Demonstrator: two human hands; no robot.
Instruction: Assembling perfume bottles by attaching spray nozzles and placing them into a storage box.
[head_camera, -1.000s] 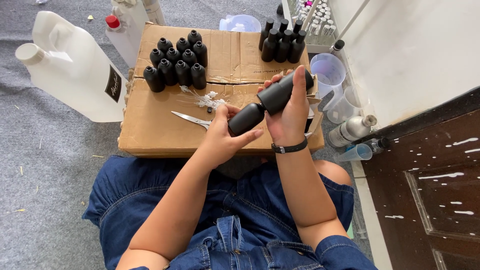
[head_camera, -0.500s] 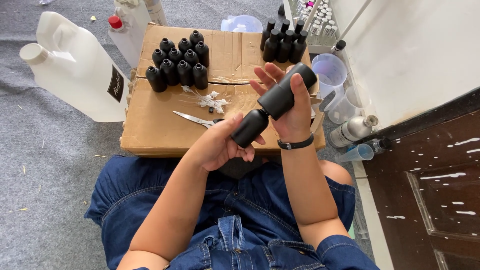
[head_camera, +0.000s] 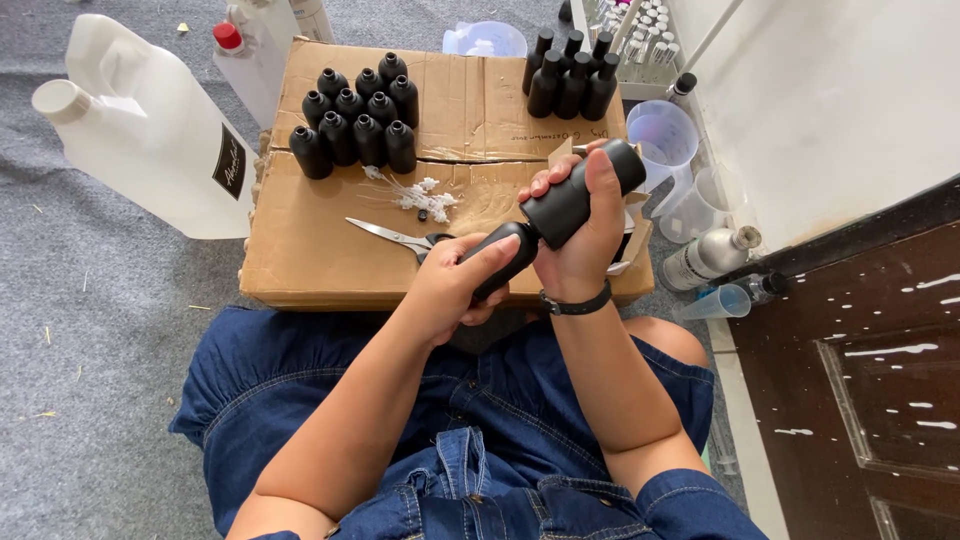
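We hold a matte black plastic bottle (head_camera: 578, 196) in our right hand (head_camera: 583, 238), fingers wrapped fully round its body, its base tilted up and away over the flat brown cardboard box (head_camera: 300, 250) that serves as a work surface. Our left hand (head_camera: 455, 288) is closed round a second black piece (head_camera: 498, 262), rounded and matte like the bottle, which meets the bottle at its neck end; we cannot tell whether it is a cap, a pump top or another bottle.

To do this well, as we judge it, we keep both pieces in one straight line, so the joint seats squarely and does not cross-thread. The right hand should stay firm as the anchor while the left does the turning or pressing near the joint. We keep the pair above the cardboard, well clear of the steel scissors (head_camera: 392, 237) and the white scraps (head_camera: 420, 196) lying just beyond our left hand, and away from the cluster of open black bottles (head_camera: 355, 120) standing at the far side, which a swinging elbow could topple.
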